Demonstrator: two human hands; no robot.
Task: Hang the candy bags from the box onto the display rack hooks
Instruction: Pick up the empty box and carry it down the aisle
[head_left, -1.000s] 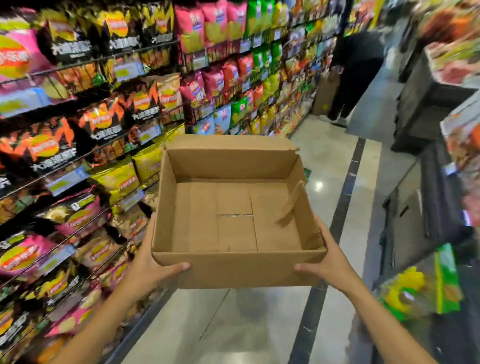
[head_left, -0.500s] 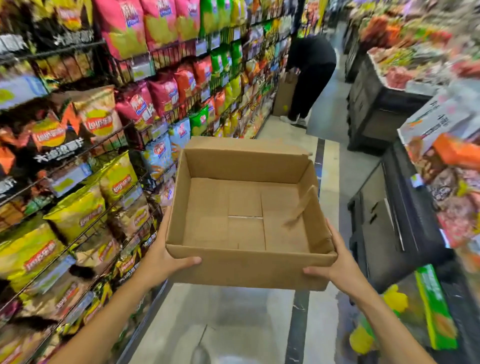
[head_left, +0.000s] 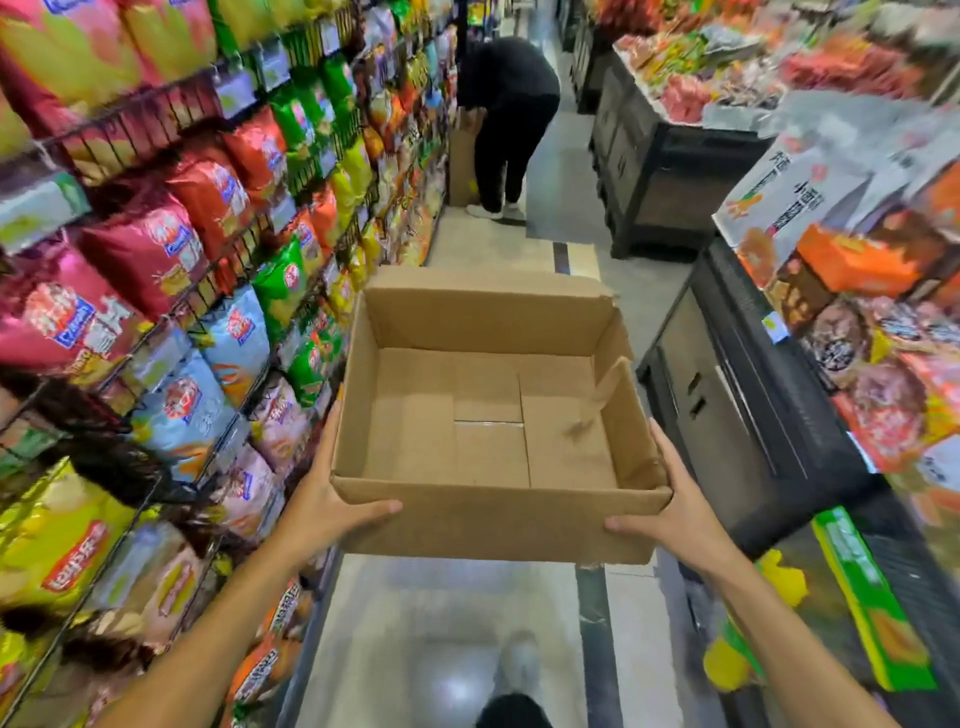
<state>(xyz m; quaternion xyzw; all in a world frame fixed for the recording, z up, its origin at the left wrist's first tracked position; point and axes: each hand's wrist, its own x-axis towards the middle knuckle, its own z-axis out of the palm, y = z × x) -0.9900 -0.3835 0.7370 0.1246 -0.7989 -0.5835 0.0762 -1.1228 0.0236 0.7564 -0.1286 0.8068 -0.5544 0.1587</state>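
Head view shows your left hand (head_left: 332, 512) and right hand (head_left: 675, 512) gripping the near corners of the empty cardboard box (head_left: 493, 415) between them; uneven grip could tilt it into the snack rack (head_left: 218, 249) left of your left hand.

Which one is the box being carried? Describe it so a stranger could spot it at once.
Start at the aisle floor between the snack shelves and the dark display bins. In mid-aisle, the left hand and right hand hold a shallow brown cardboard box by its near corners. Unlike the colourful bags around it, it is plain, open-topped and empty.
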